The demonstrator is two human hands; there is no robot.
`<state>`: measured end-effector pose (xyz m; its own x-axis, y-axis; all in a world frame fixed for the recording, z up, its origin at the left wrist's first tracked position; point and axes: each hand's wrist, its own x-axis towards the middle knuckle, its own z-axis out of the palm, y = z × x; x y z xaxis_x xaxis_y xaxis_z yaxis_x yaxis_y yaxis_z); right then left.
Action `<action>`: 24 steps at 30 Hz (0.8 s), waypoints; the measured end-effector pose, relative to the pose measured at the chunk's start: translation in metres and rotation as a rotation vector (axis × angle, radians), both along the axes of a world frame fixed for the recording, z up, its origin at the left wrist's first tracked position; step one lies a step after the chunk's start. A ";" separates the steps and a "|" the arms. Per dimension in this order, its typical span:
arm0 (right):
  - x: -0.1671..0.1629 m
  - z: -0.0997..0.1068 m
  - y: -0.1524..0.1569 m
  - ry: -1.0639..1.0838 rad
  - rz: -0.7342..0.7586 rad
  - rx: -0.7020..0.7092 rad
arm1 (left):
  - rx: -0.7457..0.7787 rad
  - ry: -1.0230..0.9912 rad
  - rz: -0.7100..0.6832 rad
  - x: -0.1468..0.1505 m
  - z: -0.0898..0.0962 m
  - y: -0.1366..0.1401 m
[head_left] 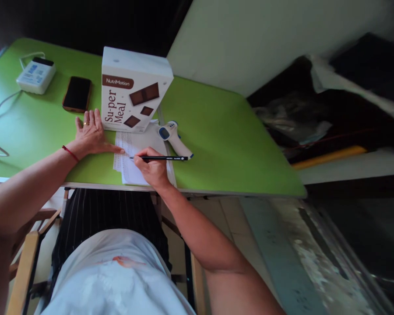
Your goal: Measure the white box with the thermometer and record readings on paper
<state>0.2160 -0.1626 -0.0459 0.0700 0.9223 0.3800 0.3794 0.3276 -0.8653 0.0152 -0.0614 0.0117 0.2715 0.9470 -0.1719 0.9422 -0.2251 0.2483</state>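
My right hand (153, 169) is closed around a black pencil (166, 158), its tip at the surface of the white paper sheets (134, 169). Rows of small marks show on the left part of the sheets. My left hand (93, 136) lies flat with fingers spread, partly on the green table; its thumb reaches onto the paper near the pencil tip. Just beyond the hands stands a white box (131, 94) printed "NutriMotion Su-per Meal", resting over the far part of the sheets. A white and blue infrared thermometer (175, 139) lies right of the paper.
On the green table (216, 140), a dark phone (77, 94) with a brown edge lies beyond my left hand. A white device (36, 75) with cables is at the far left. A pale wall (236, 39) rises behind; cluttered shelving stands right.
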 end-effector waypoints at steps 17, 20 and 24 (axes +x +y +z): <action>-0.001 0.006 -0.002 -0.007 0.013 -0.082 | 0.014 -0.032 -0.009 -0.001 -0.002 0.001; -0.001 0.007 -0.002 -0.008 0.019 -0.076 | 0.009 -0.042 -0.011 -0.001 -0.002 0.001; -0.001 0.006 -0.002 -0.001 0.028 -0.071 | 0.003 -0.045 -0.005 -0.001 -0.003 0.001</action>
<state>0.2147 -0.1641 -0.0395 0.0434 0.9484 0.3140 0.3721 0.2763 -0.8861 0.0145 -0.0600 0.0083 0.2838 0.9460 -0.1569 0.9288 -0.2306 0.2901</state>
